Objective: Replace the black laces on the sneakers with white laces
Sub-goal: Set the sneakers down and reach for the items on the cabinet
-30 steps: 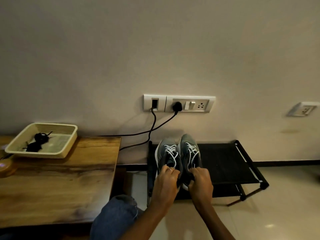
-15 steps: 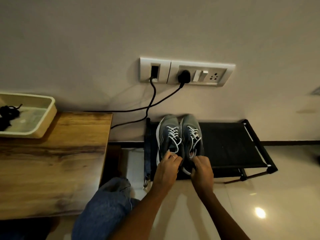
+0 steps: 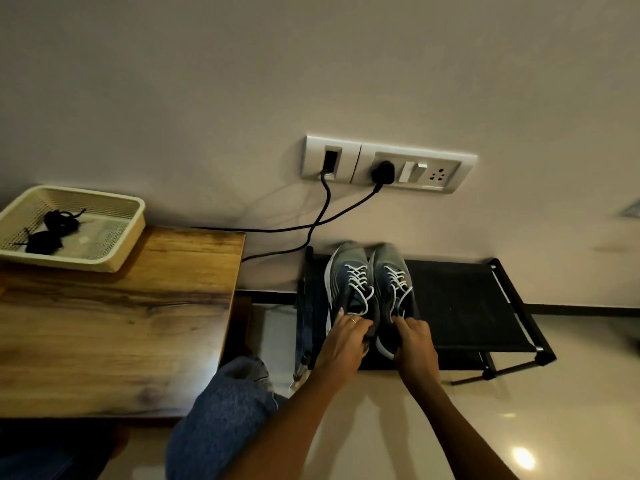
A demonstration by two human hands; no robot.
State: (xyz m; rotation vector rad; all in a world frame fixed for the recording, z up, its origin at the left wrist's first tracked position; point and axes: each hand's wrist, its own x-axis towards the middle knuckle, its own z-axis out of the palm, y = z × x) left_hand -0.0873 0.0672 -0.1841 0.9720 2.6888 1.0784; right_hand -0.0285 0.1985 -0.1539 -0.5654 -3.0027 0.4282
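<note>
1. The sneakers (image 3: 370, 289), a grey-blue pair, stand side by side on the black fabric shelf of a low rack (image 3: 467, 306), with the toes toward the wall and the heels toward the person.
2. White laces (image 3: 358, 277) are threaded through both shoes in a criss-cross pattern; on the left shoe a loose loop of lace hangs down near the heel opening.
3. The left hand (image 3: 346, 336) holds the heel part of the left shoe, with the fingers curled around its rim. A ring is visible on one finger.
4. The right hand (image 3: 414, 339) holds the heel part of the right shoe in the same way, with the fingers bent over the back edge and the white sole showing just under the hand.
5. The black laces (image 3: 52, 232) lie in a loose heap inside a cream perforated tray (image 3: 128, 237), well apart from the shoes.
6. The tray stands on the far corner of a wooden table (image 3: 121, 323), to the left of the rack.
7. On the wall above the rack there is a white socket panel (image 3: 388, 164), and two black cables (image 3: 311, 223) run from it down toward the left, behind the table.
8. A knee in blue jeans (image 3: 221, 407) shows at the bottom, between the table and the left forearm.
</note>
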